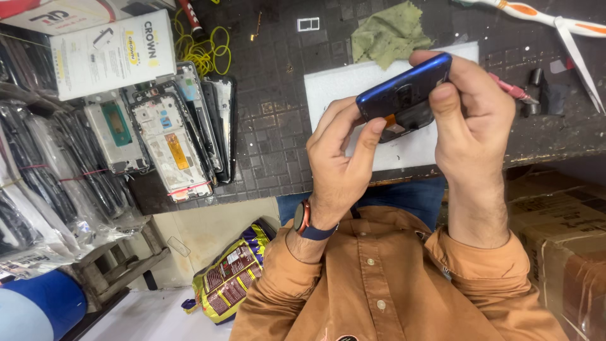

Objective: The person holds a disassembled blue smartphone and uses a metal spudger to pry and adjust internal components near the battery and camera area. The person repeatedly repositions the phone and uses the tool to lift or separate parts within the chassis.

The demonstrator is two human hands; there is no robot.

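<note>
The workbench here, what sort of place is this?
Most likely a phone repair bench. Both hands, left hand and right hand, hold a blue phone with its back lifting; stripped phone frames are stacked beside them, and scissors lie on the dark mat.

Bright even light, soft shadows; sharp centre, slight wide-angle bend at edges, mild glare on plastic bags (38,189).
</note>
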